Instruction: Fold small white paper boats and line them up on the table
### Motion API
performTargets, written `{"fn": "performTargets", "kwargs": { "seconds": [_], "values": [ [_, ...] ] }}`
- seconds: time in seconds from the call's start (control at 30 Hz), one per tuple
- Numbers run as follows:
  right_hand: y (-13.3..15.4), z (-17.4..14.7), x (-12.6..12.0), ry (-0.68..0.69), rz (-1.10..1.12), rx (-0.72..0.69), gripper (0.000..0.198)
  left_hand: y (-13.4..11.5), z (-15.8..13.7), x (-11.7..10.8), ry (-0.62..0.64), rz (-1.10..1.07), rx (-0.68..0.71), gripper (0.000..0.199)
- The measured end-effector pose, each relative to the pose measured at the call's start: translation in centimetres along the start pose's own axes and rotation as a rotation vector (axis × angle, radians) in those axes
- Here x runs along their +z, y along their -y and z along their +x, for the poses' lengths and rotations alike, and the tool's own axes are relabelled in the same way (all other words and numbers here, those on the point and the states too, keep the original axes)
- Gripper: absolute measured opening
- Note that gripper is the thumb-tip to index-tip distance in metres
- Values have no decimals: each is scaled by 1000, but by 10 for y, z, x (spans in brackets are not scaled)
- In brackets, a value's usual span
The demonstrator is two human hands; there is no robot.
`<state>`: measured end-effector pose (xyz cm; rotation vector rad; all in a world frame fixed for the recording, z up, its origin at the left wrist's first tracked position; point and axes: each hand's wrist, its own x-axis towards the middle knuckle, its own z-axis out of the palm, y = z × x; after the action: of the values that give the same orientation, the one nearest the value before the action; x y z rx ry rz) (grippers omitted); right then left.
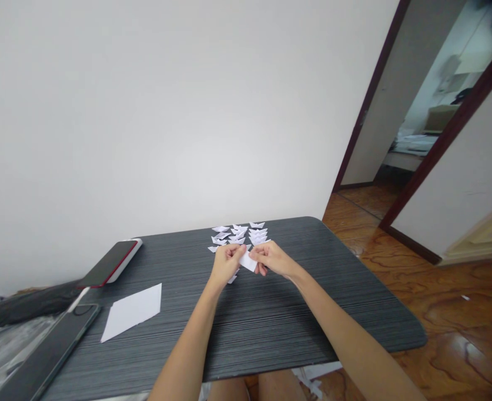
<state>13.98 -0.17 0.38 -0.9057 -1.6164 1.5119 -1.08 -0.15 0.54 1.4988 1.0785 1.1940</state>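
Observation:
Between my two hands, above the middle of the table, is a small folded piece of white paper (248,262). My left hand (228,260) pinches its left side with thumb and fingers. My right hand (272,259) grips its upper right part, with some fingers curled beneath. Just beyond the hands, several small white folded paper boats (257,234) stand in rows near the wall. Another bit of folded white paper (233,278) shows partly below my left hand, the rest hidden by it.
White paper sheets (132,311) lie on the dark table (312,312) at left. Beside them are a dark device with a red edge (112,264) and a long dark panel (57,345). A white wall (187,111) borders the far side; a doorway (413,122) opens at right. Paper scraps (316,372) lie below the near edge.

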Motion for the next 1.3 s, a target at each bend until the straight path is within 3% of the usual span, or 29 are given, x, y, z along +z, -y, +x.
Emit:
{"fn": "performTargets", "kwargs": {
  "seconds": [0.07,0.13,0.2,0.3,0.5,0.67,0.73,0.93,1.1,1.3],
  "values": [
    [-2,1,-5,-15,-9,17,32,-4,1,-7,-116,-61,14,34],
    [-3,2,-9,-51,-22,21,33,-7,3,-15,-321,-119,68,33],
    [-4,3,-8,-110,-1,-35,33,-8,3,-19,-362,-82,94,35],
    [-6,7,3,-173,46,-164,32,-5,3,-14,-257,-23,103,33],
    [-14,7,16,-207,-39,-164,36,0,-3,6,-54,47,56,32],
    [-17,4,13,-277,-267,-251,30,-2,-6,7,160,-11,-20,29],
    [-17,2,14,-293,-409,-324,29,-2,-5,5,182,-31,-38,32],
    [-12,2,18,-342,-709,-441,29,4,-5,8,17,40,7,36],
    [-9,4,16,-332,-755,-426,29,2,-6,12,-130,22,7,34],
    [-6,4,18,-342,-760,-447,27,1,-8,15,-280,72,100,35]
  ]
}}
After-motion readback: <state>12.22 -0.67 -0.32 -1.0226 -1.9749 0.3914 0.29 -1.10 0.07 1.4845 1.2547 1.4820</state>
